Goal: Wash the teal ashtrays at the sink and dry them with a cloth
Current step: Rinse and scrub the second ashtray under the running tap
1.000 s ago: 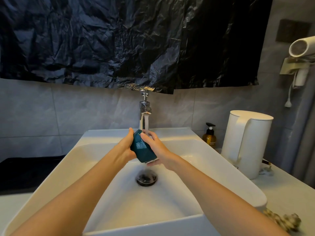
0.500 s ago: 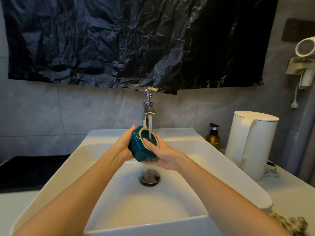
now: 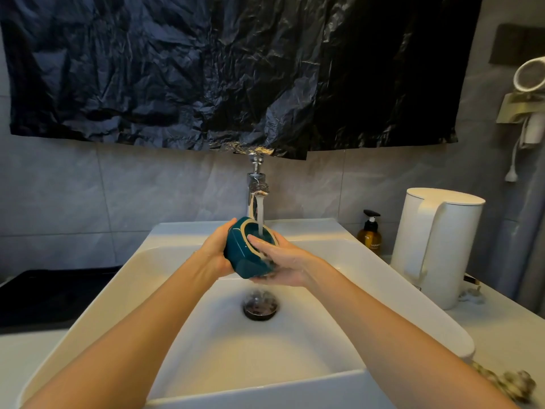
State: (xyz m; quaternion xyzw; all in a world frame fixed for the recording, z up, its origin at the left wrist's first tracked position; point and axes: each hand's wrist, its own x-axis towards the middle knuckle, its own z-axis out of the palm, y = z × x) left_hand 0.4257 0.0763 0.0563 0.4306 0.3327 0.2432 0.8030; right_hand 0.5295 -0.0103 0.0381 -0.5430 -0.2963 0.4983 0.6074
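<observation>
Grey wall tiles back the washstand, and a crumpled black plastic sheet (image 3: pixel 236 69) covers the upper wall, its lower edge reaching the top of the chrome faucet (image 3: pixel 257 184). A white rectangular sink (image 3: pixel 141 284) sits on a pale counter (image 3: pixel 501 335), with the round drain (image 3: pixel 260 309) at the centre of the basin. The faucet stands at the middle of the sink's far edge and is running; the stream of water (image 3: pixel 260 215) falls straight into the hollow of the teal ashtray (image 3: pixel 240 256). The ashtray is held over the basin, above the drain and just below the spout, tilted with its pale-rimmed opening facing up and to the right. The left hand (image 3: pixel 216 250) grips the ashtray's left side, fingers curled round its far face. The right hand (image 3: pixel 284 262) holds the right side, thumb laid across the rim and fingers curled beneath the base; water runs off them toward the drain. On the counter's far right corner stands an amber pump bottle (image 3: pixel 370 236), with a white kettle (image 3: pixel 433 246) just beside it, handle toward the sink. A mottled cloth (image 3: pixel 514 385) lies at the counter's near right edge, blurred. A white hair dryer (image 3: pixel 530 75) hangs in a wall holder at the upper right. A black surface (image 3: pixel 44 296) adjoins the sink's left edge.
</observation>
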